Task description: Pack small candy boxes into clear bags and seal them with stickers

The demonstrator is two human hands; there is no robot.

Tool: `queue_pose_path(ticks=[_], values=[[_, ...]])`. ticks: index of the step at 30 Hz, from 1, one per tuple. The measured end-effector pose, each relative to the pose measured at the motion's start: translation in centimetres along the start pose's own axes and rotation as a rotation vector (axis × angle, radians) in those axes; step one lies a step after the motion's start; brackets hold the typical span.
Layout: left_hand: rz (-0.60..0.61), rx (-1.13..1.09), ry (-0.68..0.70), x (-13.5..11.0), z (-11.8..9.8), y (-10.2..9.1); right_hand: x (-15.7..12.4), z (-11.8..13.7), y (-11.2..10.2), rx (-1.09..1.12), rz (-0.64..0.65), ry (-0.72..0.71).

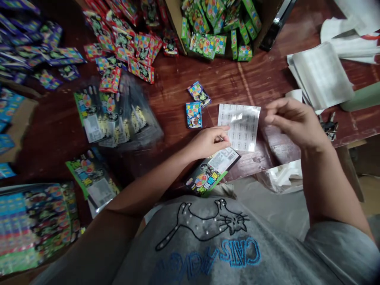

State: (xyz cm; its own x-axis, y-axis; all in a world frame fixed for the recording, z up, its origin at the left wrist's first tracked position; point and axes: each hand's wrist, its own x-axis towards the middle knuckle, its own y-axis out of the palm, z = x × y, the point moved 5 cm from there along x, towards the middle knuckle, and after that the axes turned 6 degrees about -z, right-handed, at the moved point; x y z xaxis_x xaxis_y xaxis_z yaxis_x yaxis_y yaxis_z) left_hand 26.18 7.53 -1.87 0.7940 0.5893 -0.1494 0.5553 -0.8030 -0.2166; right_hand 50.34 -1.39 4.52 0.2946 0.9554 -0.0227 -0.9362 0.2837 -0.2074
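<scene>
My left hand (212,140) is curled at the upper end of a black and green printed packaging bag (204,178), which lies slanted near the table's front edge and bears a white label. Its fingertips reach the left edge of a sheet of small printed stickers (240,124). To the right of that sheet, my right hand (297,122) is raised above the table with thumb and forefinger pinched together; anything between them is too small to make out. Beyond my left hand lie a small blue box (194,115) and a small purple box (199,93).
More printed bags (113,114) lie fanned at left. Red packets (127,47) and purple packets (44,51) are heaped behind them. A carton (176,25) holds green boxes at the back. Stacked sticker sheets (323,75) and keys (329,126) sit at right.
</scene>
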Motion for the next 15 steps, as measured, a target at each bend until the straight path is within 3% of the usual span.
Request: queue_pose_path(ticks=[4, 9, 12, 15], values=[[-0.017, -0.046, 0.006, -2.5, -0.7, -1.5, -1.7, 1.0, 6.7, 0.157, 0.286, 0.197], [-0.104, -0.058, -0.007, -5.2, -1.2, -3.8, -2.5, 1.1, 12.9, 0.216, 0.434, 0.250], [-0.140, -0.095, 0.005, -6.4, -0.9, -4.6, -2.4, 1.3, 14.8, 0.207, 0.452, 0.215], [-0.167, -0.120, 0.018, -7.5, -0.4, -5.5, -1.8, 2.4, 14.1, 0.135, 0.362, 0.167]])
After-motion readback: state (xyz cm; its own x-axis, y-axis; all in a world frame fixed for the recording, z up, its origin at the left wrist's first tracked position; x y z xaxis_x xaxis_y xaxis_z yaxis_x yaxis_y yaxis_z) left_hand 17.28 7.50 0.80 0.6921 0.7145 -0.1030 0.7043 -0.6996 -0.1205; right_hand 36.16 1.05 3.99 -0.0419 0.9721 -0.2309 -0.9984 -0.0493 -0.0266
